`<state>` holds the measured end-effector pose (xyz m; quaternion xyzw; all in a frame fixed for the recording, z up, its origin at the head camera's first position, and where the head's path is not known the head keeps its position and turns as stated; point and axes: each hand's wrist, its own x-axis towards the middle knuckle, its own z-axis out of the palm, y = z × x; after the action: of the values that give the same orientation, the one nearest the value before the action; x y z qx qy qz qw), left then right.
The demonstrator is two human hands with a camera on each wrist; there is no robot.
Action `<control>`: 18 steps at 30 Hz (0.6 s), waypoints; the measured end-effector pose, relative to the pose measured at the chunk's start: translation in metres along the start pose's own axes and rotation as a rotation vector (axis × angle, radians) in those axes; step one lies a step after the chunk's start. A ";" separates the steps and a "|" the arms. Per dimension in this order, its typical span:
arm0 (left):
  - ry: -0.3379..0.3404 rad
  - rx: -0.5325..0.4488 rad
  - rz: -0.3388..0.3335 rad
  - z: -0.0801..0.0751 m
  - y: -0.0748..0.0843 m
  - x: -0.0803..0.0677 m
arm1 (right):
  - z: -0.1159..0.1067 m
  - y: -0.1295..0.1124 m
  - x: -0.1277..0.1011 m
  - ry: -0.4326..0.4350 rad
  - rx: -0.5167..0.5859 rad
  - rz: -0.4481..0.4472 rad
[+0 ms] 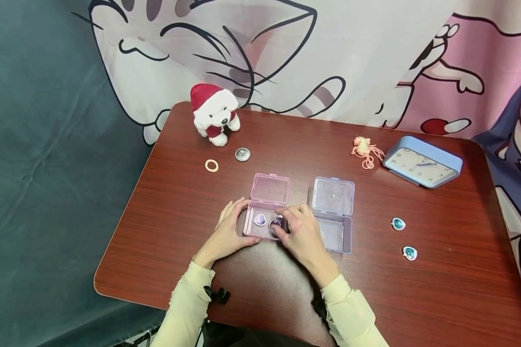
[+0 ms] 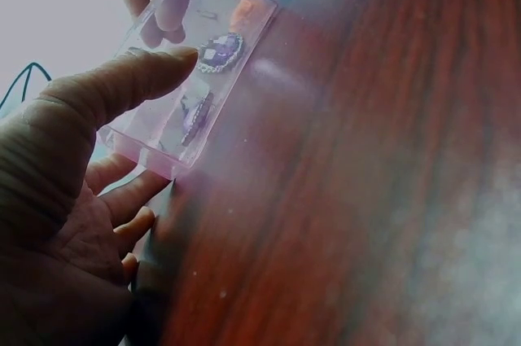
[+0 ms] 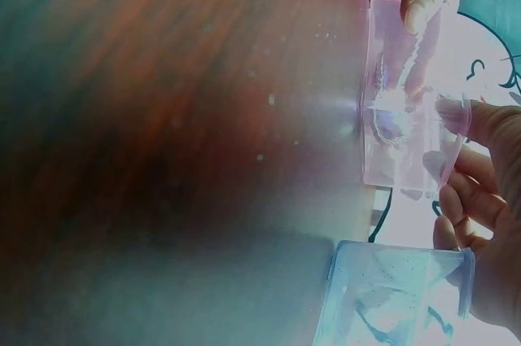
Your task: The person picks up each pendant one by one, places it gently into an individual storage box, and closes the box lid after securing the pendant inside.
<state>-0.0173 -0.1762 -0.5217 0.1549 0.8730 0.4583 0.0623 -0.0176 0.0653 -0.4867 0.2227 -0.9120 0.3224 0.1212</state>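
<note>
Currently, findings run left to right across the head view.

Far left, upper table: white plush dog in a red hat (image 1: 213, 118); below it a small peach ring (image 1: 211, 165) and a round silver metal cap (image 1: 242, 154).

Left hand (image 1: 228, 233): fingers curled round the left side of the small pink clear plastic box (image 1: 267, 212); thumb laid along its near edge. It steadies the box.

Pink box: centre of frame, lid hinged open and lying back, resting on the dark red wood-grain table (image 1: 178, 250). One purple heart-shaped gem (image 1: 260, 220) lies inside.

Right hand (image 1: 301, 231): fingertips pinch a second purple heart gem (image 1: 275, 223) at the box's right half; whether it already rests on the floor of the box I cannot tell.

Right of centre: pale blue clear plastic box (image 1: 333, 214), open, just beside the right hand.

Far right: two teal heart gems (image 1: 398, 223), a pink string charm (image 1: 364, 150), a blue rectangular clock (image 1: 423, 166).

Risk: the pinched gem is small and smooth; a loosened pinch could drop it outside the shallow wall. A knuckle could nudge the blue box.

View differences: the left wrist view shows both purple gems (image 2: 220, 52) through the box wall; the head view alone shows the outlying items; the right wrist view is glare-washed over the pink box (image 3: 403, 102).
</note>
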 end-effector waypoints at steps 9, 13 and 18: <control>0.007 0.002 0.010 0.000 0.001 0.001 | -0.008 0.001 0.001 0.080 0.057 -0.029; 0.005 0.004 0.000 0.001 0.002 0.002 | -0.019 0.007 0.000 0.180 0.111 -0.052; 0.002 -0.007 -0.025 0.001 0.003 0.002 | -0.042 0.026 -0.008 0.319 0.178 -0.012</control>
<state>-0.0182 -0.1736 -0.5197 0.1435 0.8732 0.4608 0.0677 -0.0197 0.1132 -0.4717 0.1837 -0.8478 0.4322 0.2461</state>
